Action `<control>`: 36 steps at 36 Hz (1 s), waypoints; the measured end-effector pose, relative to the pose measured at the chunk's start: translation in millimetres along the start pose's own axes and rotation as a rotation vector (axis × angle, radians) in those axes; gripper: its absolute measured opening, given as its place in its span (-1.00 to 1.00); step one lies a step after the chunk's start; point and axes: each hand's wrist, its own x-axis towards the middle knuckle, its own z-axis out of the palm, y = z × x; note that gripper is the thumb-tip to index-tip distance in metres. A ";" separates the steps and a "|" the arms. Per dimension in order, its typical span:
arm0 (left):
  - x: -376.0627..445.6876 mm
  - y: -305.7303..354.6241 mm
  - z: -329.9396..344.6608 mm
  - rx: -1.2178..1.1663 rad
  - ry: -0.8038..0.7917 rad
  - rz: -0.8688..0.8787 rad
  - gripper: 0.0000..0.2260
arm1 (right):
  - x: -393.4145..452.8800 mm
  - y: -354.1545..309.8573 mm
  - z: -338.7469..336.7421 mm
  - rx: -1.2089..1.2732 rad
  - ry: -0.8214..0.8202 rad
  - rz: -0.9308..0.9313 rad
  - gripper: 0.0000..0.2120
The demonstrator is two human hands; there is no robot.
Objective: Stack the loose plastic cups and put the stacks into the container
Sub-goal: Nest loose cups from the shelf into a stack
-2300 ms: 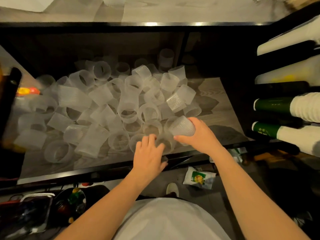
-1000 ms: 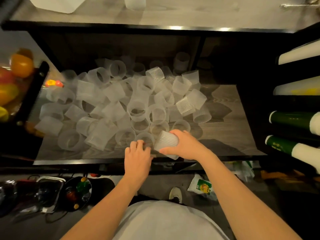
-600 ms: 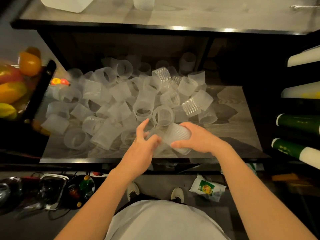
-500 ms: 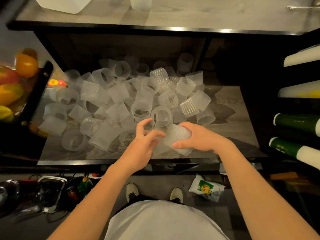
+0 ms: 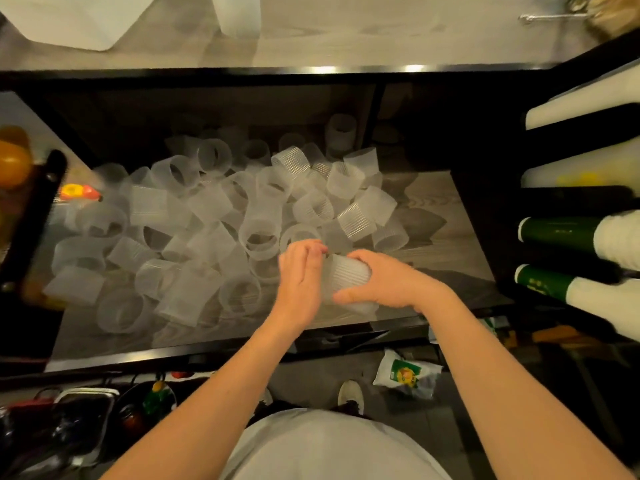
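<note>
Now right hand [image 5: 388, 284] grip holds one ribbed cup [image 5: 346, 277]; left hand [image 5: 300, 278] grip unclear.

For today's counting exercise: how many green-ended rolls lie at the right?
2. The upper green roll lies at the right edge; the lower green roll lies just below it, nearer the person. More may be hidden beyond the frame.

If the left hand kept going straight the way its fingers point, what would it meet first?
Probably the loose cups just beyond the left hand; its fingers point up-frame into the pile. Depth is hard to judge.
</note>
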 end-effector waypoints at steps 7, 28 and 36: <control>18.9 -41.8 -9.1 1.139 -0.180 0.274 -0.95 | -2.2 11.0 3.6 0.108 0.223 0.089 -0.11; 49.0 52.0 -21.7 -0.654 -0.167 -0.439 -0.50 | -9.1 25.0 -24.6 0.265 0.276 0.068 -0.20; 68.1 48.5 -4.8 -0.464 -0.324 -0.483 -0.72 | -18.4 43.7 -41.4 0.344 0.118 -0.014 -0.31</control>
